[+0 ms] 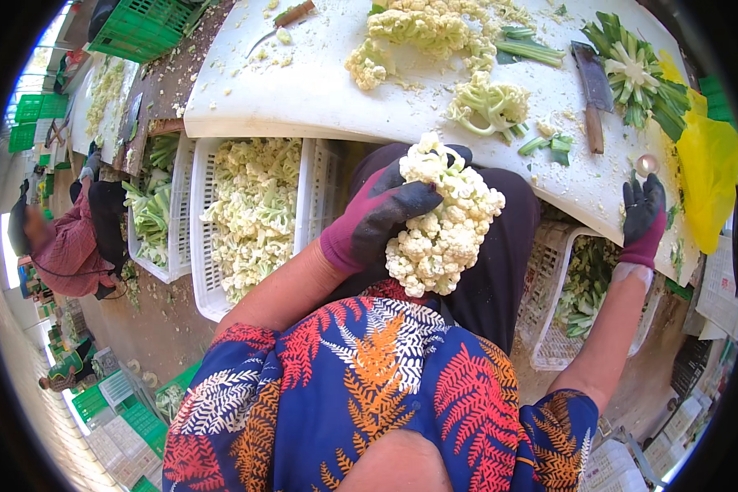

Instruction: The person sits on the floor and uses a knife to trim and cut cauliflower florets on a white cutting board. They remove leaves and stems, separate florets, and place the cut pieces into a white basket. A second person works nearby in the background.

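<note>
My left hand (381,212), in a black and magenta coated glove, grips a large piece of cauliflower (446,215) above my lap. Its black fingertips show behind the florets. My right hand (642,212), gloved alike, is at the right edge of the white tabletop (295,92), fingers extended and nothing visible in it. Just beyond its fingertips is a small round shiny object (647,164) that I cannot identify. A cleaver (592,86) with a wooden handle lies farther up the table. Beside it sits a trimmed bunch of cauliflower leaves and stalk (636,74).
Cauliflower pieces (418,31) lie at the table's far side, with a curved knife (283,21) to their left. A white crate of florets (206,246) stands at my left, a crate of leaves (547,350) at my right. A yellow plastic bag (710,166) hangs at right. A co-worker (77,240) sits at far left.
</note>
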{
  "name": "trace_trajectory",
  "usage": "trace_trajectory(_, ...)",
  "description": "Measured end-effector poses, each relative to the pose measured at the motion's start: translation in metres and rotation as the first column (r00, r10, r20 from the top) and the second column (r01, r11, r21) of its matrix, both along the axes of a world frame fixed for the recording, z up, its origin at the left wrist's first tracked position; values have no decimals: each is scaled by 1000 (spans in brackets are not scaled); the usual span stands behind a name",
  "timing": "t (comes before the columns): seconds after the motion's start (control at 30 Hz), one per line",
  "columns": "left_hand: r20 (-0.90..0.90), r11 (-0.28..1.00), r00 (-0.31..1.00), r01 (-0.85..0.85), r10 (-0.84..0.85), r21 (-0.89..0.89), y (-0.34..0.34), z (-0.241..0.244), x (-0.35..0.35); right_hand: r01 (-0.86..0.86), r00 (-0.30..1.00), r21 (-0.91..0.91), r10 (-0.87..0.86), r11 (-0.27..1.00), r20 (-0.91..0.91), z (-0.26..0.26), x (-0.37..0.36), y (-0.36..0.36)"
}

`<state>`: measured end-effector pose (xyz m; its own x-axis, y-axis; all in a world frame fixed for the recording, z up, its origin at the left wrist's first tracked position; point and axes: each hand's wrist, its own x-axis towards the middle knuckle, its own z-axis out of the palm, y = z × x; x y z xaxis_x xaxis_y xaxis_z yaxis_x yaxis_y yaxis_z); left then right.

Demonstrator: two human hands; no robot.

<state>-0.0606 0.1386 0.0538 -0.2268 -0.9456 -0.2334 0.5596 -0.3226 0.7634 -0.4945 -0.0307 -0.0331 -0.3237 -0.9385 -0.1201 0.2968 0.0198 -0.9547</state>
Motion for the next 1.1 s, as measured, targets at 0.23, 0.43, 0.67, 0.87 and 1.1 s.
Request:
trace_trajectory(0.23,-39,1000,999,11,-11,-6,-17,-11,-1,-476,805,185,511,860,-300,67,153,98)
trace_trajectory(0.43,181,974,976,-78,117,-211,-38,3,-17,-631,610,-193,634,751,475,65,243,122)
trace_trajectory(0.67,402,867,791,-302,460,-398,-81,-26,29,-563,814,-122,574,817,90,57,288,96)
trace_trajectory(0.87,852,846,64,97,520,-524,-87,-78,47,-629,476,-1,384,778,-791,11,274,50)
trace_trajectory(1.1,800,792,-4,143,600,-593,-133,-102,26,-551,188,-125,-23,825,-982,2,245,-24)
